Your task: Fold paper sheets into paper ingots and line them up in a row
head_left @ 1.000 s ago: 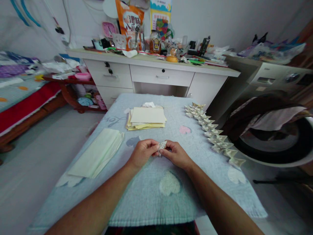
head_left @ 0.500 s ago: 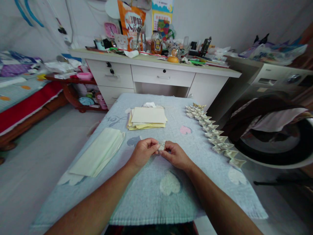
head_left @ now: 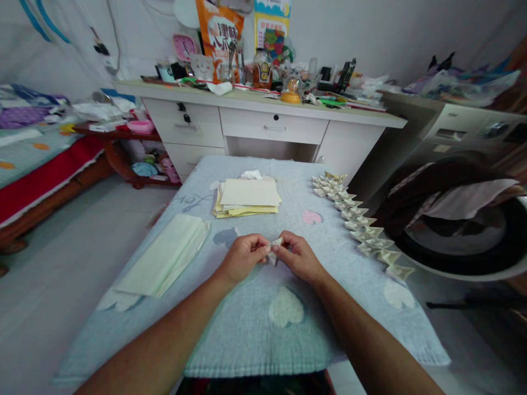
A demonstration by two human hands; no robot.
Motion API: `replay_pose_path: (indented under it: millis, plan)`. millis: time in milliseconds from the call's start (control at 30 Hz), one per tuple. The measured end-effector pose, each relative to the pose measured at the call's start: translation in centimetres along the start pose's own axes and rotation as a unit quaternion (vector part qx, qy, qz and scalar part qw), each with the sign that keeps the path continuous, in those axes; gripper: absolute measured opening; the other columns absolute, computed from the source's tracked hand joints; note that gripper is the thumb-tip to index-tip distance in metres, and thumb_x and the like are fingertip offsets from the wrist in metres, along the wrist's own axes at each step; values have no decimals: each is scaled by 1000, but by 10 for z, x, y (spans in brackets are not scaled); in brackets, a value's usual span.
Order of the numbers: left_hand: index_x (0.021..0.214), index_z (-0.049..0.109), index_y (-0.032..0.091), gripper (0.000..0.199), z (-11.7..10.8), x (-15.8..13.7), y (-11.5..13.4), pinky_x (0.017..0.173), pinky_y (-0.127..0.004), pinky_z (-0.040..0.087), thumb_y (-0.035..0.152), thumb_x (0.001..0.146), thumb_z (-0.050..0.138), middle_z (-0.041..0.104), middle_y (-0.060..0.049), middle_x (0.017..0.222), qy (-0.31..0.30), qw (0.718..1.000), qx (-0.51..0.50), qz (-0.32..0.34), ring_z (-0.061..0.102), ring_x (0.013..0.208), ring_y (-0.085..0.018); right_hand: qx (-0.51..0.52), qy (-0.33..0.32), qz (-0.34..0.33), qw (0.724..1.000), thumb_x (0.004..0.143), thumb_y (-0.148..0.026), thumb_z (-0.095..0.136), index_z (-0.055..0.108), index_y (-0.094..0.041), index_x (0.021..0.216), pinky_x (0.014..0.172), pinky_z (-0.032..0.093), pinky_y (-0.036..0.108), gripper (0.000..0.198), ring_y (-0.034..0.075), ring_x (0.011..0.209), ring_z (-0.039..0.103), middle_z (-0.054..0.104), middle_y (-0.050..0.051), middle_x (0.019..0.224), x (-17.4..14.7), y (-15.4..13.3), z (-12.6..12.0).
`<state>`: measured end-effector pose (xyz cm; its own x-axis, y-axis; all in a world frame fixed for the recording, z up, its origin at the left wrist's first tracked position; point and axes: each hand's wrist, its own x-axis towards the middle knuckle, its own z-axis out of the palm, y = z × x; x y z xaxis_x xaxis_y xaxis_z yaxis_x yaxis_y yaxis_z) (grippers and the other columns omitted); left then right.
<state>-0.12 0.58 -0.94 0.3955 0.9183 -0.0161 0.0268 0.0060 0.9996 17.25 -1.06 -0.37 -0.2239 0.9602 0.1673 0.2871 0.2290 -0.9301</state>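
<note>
Between my fingertips, over the middle of the cloth-covered table (head_left: pixel 242 318), is a small piece of folded paper (head_left: pixel 273 257). My left hand (head_left: pixel 245 257) pinches its left side with thumb and forefinger. On the other side my right hand (head_left: pixel 298 257) is closed on the paper too, and fingers cover much of it. Several folded paper boats (head_left: pixel 358 222) stand in a slanting row along the table's right side. Beyond my hands lies a stack of cream and yellow paper sheets (head_left: pixel 250 193). Pale green folded sheets (head_left: pixel 164 255) rest to the left.
A white crumpled tissue (head_left: pixel 251 175) lies behind the stack. Past the table stands a white desk (head_left: pixel 274 126) crowded with a jar (head_left: pixel 262 68), an orange bag (head_left: pixel 220 38) and clutter. A washing machine (head_left: pixel 457 129) is on the right, a bed (head_left: pixel 45 159) on the left.
The folded paper has turned between my fingers and now shows a point hanging downward. My right hand has shifted slightly up, and its thumb now presses on the paper.
</note>
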Motion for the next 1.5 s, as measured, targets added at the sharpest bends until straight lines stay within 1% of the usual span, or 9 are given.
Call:
replay_pose_path:
  millis: [267, 433, 600, 733, 867, 967, 1067, 1300, 1500]
  plan:
    - [72, 60, 14, 17, 0, -1, 0, 53, -20, 36, 30, 76, 63, 52, 4, 54, -16, 1000, 24, -5, 47, 51, -8, 38, -2, 5, 999, 91, -42, 46, 46, -18, 60, 58, 31, 23, 39, 10, 59, 38, 39, -4, 61, -1, 3, -2]
    - [72, 61, 13, 17, -1, 0, -2, 52, -20, 35, 30, 78, 62, 52, 4, 54, -13, 999, 35, -5, 46, 51, -8, 41, 23, 31, 998, 88, -45, 52, 50, -18, 67, 58, 32, 23, 34, 10, 59, 38, 40, -4, 61, 0, 3, -3]
    - [78, 60, 13, 18, 2, 0, 2, 53, -20, 37, 31, 75, 65, 52, 4, 57, 5, 1000, -25, -16, 48, 52, -7, 116, -16, 34, 993, 82, -47, 60, 53, -18, 75, 61, 36, 23, 31, 11, 61, 43, 47, -3, 64, 0, 1, -3]
    - [90, 51, 18, 25, 3, 0, 1, 53, -19, 38, 29, 74, 67, 53, 6, 61, 20, 997, -79, -4, 50, 52, -8, 122, -21, 33, 992, 78, -48, 65, 53, -18, 73, 60, 37, 23, 32, 11, 61, 43, 48, -3, 65, -1, 1, -1]
    - [86, 50, 20, 15, 5, -3, 1, 60, -20, 41, 24, 78, 62, 53, 4, 72, 64, 994, 46, 75, 53, 64, -10, 116, -9, 39, 993, 79, -46, 63, 51, -18, 70, 57, 35, 23, 32, 10, 58, 41, 46, -3, 63, 1, 3, 1]
    - [80, 57, 19, 1, 8, -5, 5, 68, -23, 43, 18, 81, 57, 54, 0, 82, 89, 969, 178, 144, 54, 75, -12, 106, 4, 41, 994, 79, -47, 62, 48, -19, 67, 55, 34, 22, 33, 9, 57, 40, 43, -4, 61, 2, 7, 3]
    - [81, 60, 19, 7, 11, -7, 6, 73, -25, 44, 15, 82, 54, 56, -2, 87, 85, 953, 238, 169, 55, 79, -14, 101, 15, 42, 994, 79, -49, 61, 47, -19, 69, 54, 32, 22, 34, 9, 56, 38, 42, -5, 60, 2, 10, 5]
    - [86, 58, 20, 20, 13, -7, 4, 72, -26, 46, 22, 71, 72, 57, -1, 84, 91, 950, 245, 170, 55, 79, -16, 122, 12, 39, 992, 78, -50, 62, 46, -19, 70, 54, 32, 22, 36, 10, 57, 39, 42, -5, 60, 3, 5, 6]
    - [84, 60, 20, 16, 12, -5, 3, 75, -26, 49, 20, 72, 69, 58, -2, 87, 91, 964, 193, 158, 57, 82, -15, 124, 13, 33, 992, 78, -47, 64, 49, -19, 71, 59, 37, 23, 32, 11, 61, 43, 46, -4, 63, 2, 8, 5]
